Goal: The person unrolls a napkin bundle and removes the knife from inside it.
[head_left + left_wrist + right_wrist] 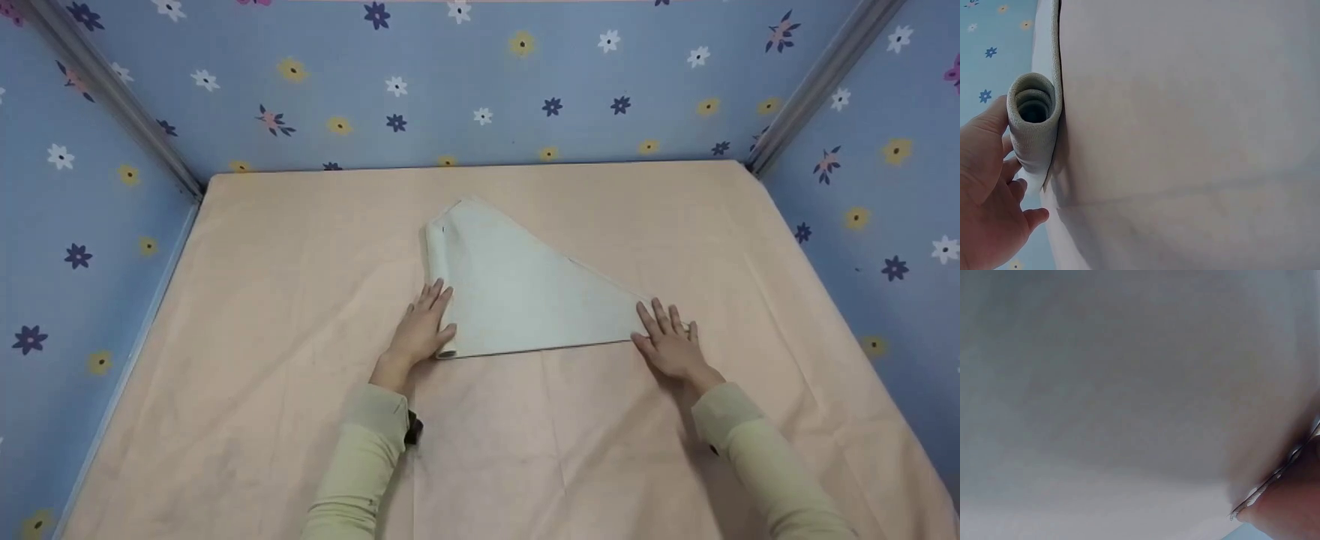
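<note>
A pale, whitish cloth (532,292) lies spread in a tapering shape, wide at the left and narrow at the right. Its left edge is wound into a roll (439,259), whose layered, hollow end (1033,107) shows in the left wrist view. My left hand (420,330) rests along the roll near its front end, thumb against it and fingers loosely bent. At the narrow right end, my right hand (671,345) lies with spread fingers on the cloth. Only part of a finger (1286,509) at the cloth's edge appears in the right wrist view.
A peach cover (247,337) with light creases spreads over the table beneath the cloth. Blue flowered panels (480,82) stand at the back and both sides, with grey posts (825,86) at the back corners.
</note>
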The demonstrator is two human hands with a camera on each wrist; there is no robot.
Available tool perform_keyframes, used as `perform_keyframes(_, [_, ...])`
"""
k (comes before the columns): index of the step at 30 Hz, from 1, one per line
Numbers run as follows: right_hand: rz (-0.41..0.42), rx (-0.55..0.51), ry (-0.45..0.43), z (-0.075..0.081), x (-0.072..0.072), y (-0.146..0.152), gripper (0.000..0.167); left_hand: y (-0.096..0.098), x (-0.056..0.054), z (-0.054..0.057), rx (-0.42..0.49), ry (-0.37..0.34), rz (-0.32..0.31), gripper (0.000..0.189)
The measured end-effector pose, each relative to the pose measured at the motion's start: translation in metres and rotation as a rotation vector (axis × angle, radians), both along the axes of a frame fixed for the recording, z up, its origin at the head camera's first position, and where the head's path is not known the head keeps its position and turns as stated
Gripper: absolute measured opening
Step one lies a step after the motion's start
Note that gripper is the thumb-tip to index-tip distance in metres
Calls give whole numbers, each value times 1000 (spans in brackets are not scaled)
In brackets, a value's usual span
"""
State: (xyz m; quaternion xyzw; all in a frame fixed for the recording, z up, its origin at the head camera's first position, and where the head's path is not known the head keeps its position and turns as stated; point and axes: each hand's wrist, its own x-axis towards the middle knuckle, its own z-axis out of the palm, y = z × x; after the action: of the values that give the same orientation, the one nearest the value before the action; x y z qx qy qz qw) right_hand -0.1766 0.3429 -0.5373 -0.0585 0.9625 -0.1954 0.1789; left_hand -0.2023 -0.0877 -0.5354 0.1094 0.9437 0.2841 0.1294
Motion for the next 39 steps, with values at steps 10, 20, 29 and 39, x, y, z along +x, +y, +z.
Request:
perform_keyframes(10, [-4, 1, -5, 0, -1, 0, 68, -5, 0, 1, 15, -14, 2, 69])
perform_keyframes(20, [2, -21, 15, -2, -1, 1, 67, -11, 1, 4, -11, -12, -2, 69])
perform_keyframes(29, [0, -15, 17, -2, 0, 0, 67, -17, 1, 5, -3, -40, 3, 69])
perform_keyframes(39, [-5, -20, 24, -1, 1, 0, 67, -25, 2, 4, 29, -45, 8, 68])
